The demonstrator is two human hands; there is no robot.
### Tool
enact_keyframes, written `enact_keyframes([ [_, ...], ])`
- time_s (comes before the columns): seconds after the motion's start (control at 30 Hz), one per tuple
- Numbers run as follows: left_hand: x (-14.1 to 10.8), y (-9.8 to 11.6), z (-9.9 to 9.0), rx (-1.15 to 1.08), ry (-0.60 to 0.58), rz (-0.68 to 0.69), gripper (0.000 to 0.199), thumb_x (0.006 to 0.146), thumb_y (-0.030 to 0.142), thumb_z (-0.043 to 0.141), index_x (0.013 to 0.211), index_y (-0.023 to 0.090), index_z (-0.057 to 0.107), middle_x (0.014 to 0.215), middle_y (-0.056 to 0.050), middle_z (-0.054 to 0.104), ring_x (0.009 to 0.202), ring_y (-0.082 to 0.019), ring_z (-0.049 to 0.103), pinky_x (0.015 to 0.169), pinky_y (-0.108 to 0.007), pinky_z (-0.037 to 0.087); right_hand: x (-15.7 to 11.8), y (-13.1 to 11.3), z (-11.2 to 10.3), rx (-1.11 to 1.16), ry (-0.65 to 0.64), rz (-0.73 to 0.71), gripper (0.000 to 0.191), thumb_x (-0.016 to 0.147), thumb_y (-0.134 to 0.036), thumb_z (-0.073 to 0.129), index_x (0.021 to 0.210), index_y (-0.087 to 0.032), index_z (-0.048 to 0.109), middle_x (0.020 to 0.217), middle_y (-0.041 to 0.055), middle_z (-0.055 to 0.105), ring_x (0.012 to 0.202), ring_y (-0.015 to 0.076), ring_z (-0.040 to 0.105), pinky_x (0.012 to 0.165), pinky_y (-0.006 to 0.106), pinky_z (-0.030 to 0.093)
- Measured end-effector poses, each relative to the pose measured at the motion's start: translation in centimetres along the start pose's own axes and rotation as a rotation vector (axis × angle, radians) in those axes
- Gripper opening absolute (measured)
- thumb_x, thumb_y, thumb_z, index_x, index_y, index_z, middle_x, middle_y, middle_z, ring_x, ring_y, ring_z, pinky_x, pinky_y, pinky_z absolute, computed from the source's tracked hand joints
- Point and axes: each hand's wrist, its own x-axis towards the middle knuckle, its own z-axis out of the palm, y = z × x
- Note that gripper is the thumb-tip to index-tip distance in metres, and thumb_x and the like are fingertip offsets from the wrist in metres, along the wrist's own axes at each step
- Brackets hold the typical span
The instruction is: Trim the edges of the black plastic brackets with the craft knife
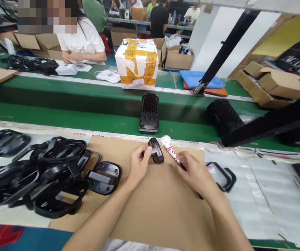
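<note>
My left hand [139, 162] pinches a small black plastic bracket [156, 150], curved and with a gap in it, above the cardboard sheet [157, 202]. To its right, my right hand [192, 169] is closed around the dark part of a slim stick-like thing [171, 152]. Its far part is white with red marks and ends in a rounded white tip; its kind is unclear. Left of my hands lies a black plate-like bracket [105, 177], beside a heap of black plastic frames [53, 167]. Another black frame [224, 177] rests just right of my right forearm.
A black perforated case [149, 113] stands on the green conveyor belt [108, 120], with another dark case [223, 116] to its right. A black post [225, 52] rises at right. Beyond stand a taped white box [136, 64] and a seated person [83, 42] handling white papers.
</note>
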Motion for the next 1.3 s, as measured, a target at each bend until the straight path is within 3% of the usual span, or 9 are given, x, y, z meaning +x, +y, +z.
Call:
enact_keyframes([
  [0.13,0.3,-0.2,-0.3,-0.028,-0.038,-0.013,0.05,0.096,0.054,0.059,0.066,0.021,0.037,0.066,0.003,0.033,0.065,-0.013,0.032,0.062,-0.027,0.027,-0.7,0.5,0.9,0.046,-0.036,0.04,0.023,0.096,-0.038,0.05,0.107,-0.022,0.063,0.091,0.0083,0.068,0.084,0.0288,0.068,0.074,0.042,0.053],
  [0.3,0.5,-0.2,-0.5,-0.043,-0.062,-0.018,0.05,0.093,0.052,0.061,0.063,0.021,0.034,0.064,0.004,0.028,0.063,-0.012,0.028,0.061,-0.028,0.025,-4.1,-0.5,0.3,0.885,-0.248,0.416,0.049,0.09,-0.065,0.065,0.112,-0.024,0.054,0.079,-0.0018,0.061,0.042,0.0122,0.048,0.033,0.024,0.037],
  [0.47,0.7,-0.1,-0.3,-0.044,-0.11,0.002,0.049,0.093,0.051,0.058,0.063,0.021,0.033,0.063,0.005,0.029,0.062,-0.012,0.029,0.061,-0.028,0.024,-8.6,-1.9,3.4,1.182,-0.167,0.6,0.051,0.085,-0.064,0.076,0.113,-0.024,0.06,0.071,-0.0045,0.055,0.037,0.004,0.026,0.03,0.016,0.021],
  [0.63,0.6,0.1,-0.3,-0.034,-0.132,-0.008,0.047,0.091,0.05,0.057,0.061,0.022,0.033,0.062,0.005,0.028,0.06,-0.011,0.028,0.059,-0.029,0.022,-9.2,-2.9,4.7,1.061,-0.308,0.588,0.052,0.083,-0.071,0.075,0.093,-0.022,0.062,0.064,-0.0029,0.052,0.038,0.0048,0.027,0.031,0.018,0.019],
  [0.8,0.5,0.5,-0.3,-0.024,-0.133,-0.022,0.047,0.091,0.05,0.057,0.061,0.022,0.032,0.061,0.005,0.027,0.059,-0.011,0.027,0.058,-0.03,0.02,-8.8,-3.9,3.8,0.998,-0.104,0.584,0.059,0.082,-0.078,0.071,0.095,-0.021,0.062,0.064,-0.0051,0.046,0.038,0.0048,0.027,0.031,0.018,0.02],
  [0.87,0.5,0.5,-0.3,-0.018,-0.139,-0.021,0.047,0.091,0.049,0.058,0.061,0.022,0.032,0.06,0.005,0.027,0.059,-0.011,0.028,0.058,-0.029,0.021,-8.6,-4.0,4.0,0.989,-0.165,0.586,0.064,0.079,-0.082,0.07,0.093,-0.021,0.062,0.06,-0.0061,0.043,0.038,0.0051,0.026,0.032,0.018,0.019],
  [0.97,0.4,0.5,-0.3,-0.029,-0.129,-0.028,0.047,0.091,0.049,0.057,0.062,0.022,0.032,0.06,0.005,0.028,0.059,-0.011,0.028,0.058,-0.029,0.021,-8.2,-3.9,4.0,0.948,-0.332,0.633,0.073,0.075,-0.085,0.071,0.108,-0.02,0.064,0.059,-0.0077,0.044,0.037,0.0048,0.023,0.03,0.017,0.018],
  [1.13,0.4,0.3,-0.2,-0.017,-0.131,-0.038,0.047,0.091,0.049,0.057,0.062,0.022,0.033,0.061,0.005,0.028,0.06,-0.011,0.028,0.058,-0.029,0.022,-8.1,-4.3,3.4,0.985,-0.111,0.573,0.077,0.085,-0.082,0.064,0.131,-0.021,0.058,0.063,-0.0083,0.042,0.04,0.005,0.025,0.033,0.017,0.021],
  [1.3,0.4,0.1,-0.2,-0.03,-0.128,-0.024,0.048,0.092,0.05,0.058,0.063,0.021,0.034,0.063,0.005,0.029,0.061,-0.011,0.03,0.059,-0.028,0.024,-8.4,-4.3,4.2,0.91,-0.327,0.677,0.091,0.072,-0.091,0.067,0.126,-0.017,0.062,0.059,-0.0093,0.04,0.038,0.0052,0.023,0.032,0.018,0.017],
])
